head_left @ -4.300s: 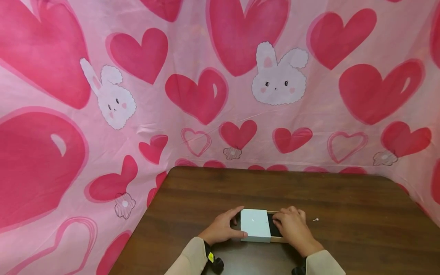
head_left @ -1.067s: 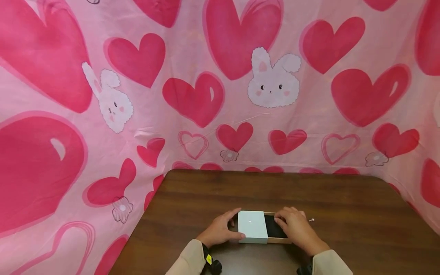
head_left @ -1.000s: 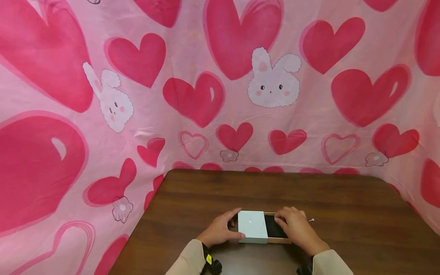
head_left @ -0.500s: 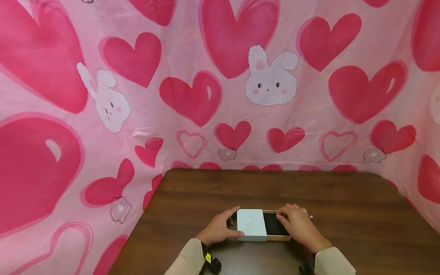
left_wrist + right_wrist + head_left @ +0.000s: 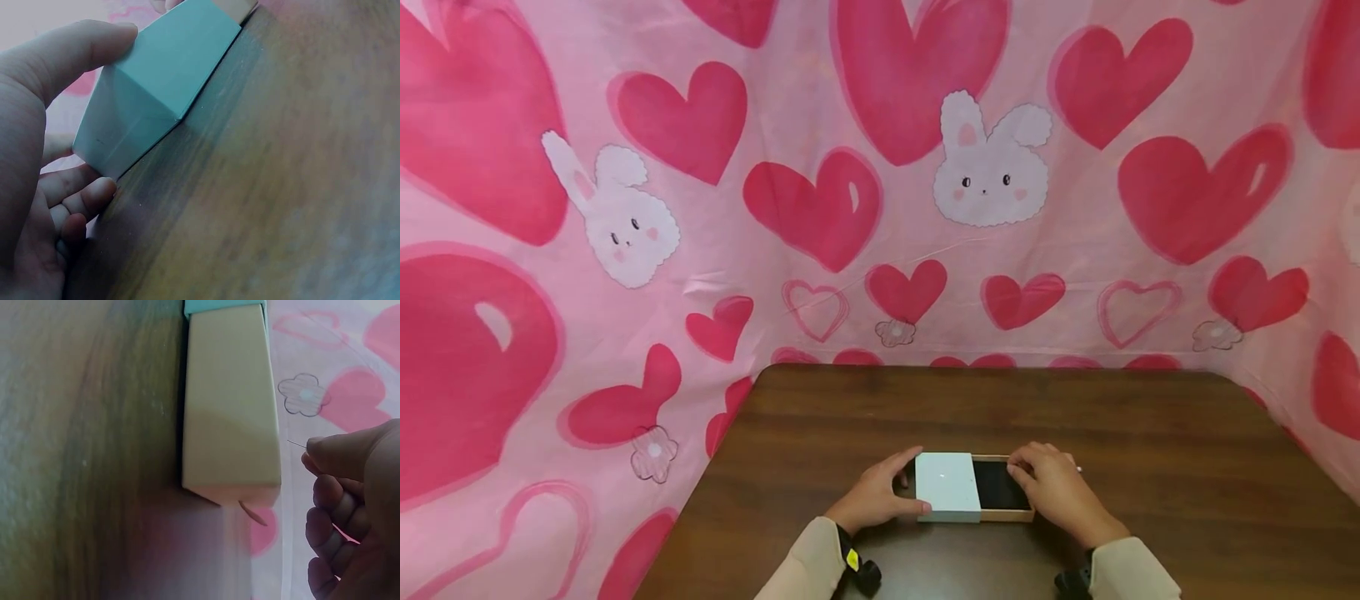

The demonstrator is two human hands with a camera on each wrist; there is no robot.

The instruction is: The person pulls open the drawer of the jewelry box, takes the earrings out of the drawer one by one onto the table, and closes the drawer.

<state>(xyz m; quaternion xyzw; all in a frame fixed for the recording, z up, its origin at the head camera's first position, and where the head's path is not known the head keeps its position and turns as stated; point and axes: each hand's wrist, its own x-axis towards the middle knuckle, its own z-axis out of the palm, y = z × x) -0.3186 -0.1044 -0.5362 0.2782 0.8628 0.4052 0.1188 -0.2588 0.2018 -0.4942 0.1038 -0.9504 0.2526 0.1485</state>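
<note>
On the table lies a shallow box with a pale mint sleeve (image 5: 946, 483) and a tan inner drawer (image 5: 1007, 517) slid out to the right. Black lining (image 5: 998, 486) shows inside the drawer. My left hand (image 5: 878, 497) grips the sleeve's left end, thumb on the near side. Over the drawer's right end, my right hand (image 5: 1062, 490) pinches a thin, needle-like wire (image 5: 295, 444) between thumb and index finger; its other end is hidden by the fingertips. A small brown tab (image 5: 253, 514) sticks out from the drawer's end in the right wrist view.
A small white-tipped item (image 5: 1078, 469) lies just beyond the right hand, mostly covered by it. The dark wooden table (image 5: 820, 417) reaches back to a pink cloth backdrop (image 5: 917, 242) printed with hearts and rabbits.
The right hand has shifted right, and more of the drawer and black lining shows than about four seconds ago. The left hand keeps its grip on the sleeve. The head view shifted slightly.
</note>
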